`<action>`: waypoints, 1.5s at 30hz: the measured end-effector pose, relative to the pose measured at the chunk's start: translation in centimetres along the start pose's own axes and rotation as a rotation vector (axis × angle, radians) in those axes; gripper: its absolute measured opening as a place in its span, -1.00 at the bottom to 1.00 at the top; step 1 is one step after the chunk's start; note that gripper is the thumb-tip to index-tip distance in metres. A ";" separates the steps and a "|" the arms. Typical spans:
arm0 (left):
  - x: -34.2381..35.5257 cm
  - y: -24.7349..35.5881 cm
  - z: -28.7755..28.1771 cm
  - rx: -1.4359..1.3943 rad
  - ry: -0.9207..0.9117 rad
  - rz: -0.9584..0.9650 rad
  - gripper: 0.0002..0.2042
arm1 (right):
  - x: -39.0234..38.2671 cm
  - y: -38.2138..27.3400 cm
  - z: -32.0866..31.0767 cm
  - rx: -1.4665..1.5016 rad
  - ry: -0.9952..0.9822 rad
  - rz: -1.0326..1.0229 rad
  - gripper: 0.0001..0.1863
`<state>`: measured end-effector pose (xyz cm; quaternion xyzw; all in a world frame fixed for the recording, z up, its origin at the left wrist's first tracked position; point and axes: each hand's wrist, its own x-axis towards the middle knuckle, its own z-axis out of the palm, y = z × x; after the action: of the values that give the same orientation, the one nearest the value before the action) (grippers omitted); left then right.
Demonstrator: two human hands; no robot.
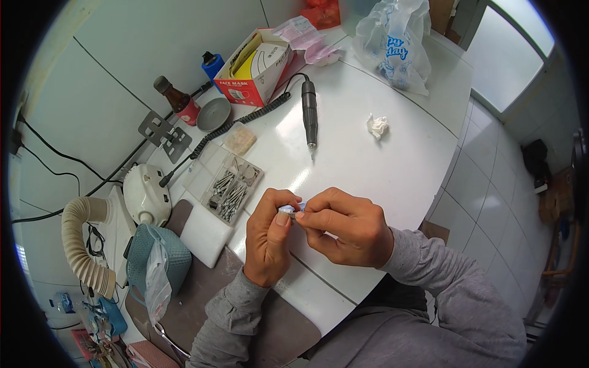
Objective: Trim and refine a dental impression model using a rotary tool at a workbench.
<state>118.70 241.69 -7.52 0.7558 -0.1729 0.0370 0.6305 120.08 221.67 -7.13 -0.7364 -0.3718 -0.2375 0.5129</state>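
Close together above the near part of the white table, my two hands meet at a small pale blue and white piece (286,210). My left hand (268,236) is closed, pinching this piece between thumb and forefinger. Across from it, my right hand (346,228) is closed too, its thumb and forefinger pressed together at the piece's right side. A thin greyish edge shows between the fingertips; what it belongs to is too small to tell. Beyond my hands, a black handheld rotary drill (310,113) lies on the table, its bit pointing toward me.
Left of my hands sits a clear divided box of drill bits (232,189), beside a white block (207,235). Farther left are a white control unit (147,195), a ribbed hose (83,239) and a teal basket (161,260). A mask box (254,73) and crumpled tissue (378,127) lie beyond.
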 end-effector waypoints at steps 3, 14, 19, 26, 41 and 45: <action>-0.1 0.0 -0.1 -0.003 -0.005 -0.023 -0.65 | 0.0 0.0 0.0 0.005 -0.001 0.004 -0.70; -0.1 -0.1 -0.1 -0.039 0.000 -0.038 -0.65 | 0.1 0.0 0.1 0.003 0.009 0.005 -0.72; 0.0 -0.3 0.1 -0.074 -0.010 -0.074 -0.64 | -0.1 0.2 0.0 0.002 0.003 0.018 -0.72; 0.0 -0.2 0.0 -0.098 -0.021 -0.101 -0.63 | 0.0 0.2 -0.1 0.011 0.000 0.020 -0.71; 0.0 -0.3 -0.2 -0.090 -0.037 -0.129 -0.64 | 0.1 0.3 -0.3 0.007 -0.015 0.013 -0.69; -0.1 -0.3 -0.3 -0.084 -0.049 -0.148 -0.63 | 0.0 0.3 -0.3 0.014 -0.017 0.027 -0.69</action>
<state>118.78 242.00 -7.73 0.7402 -0.1333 -0.0353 0.6581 120.31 221.31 -7.23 -0.7397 -0.3678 -0.2219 0.5180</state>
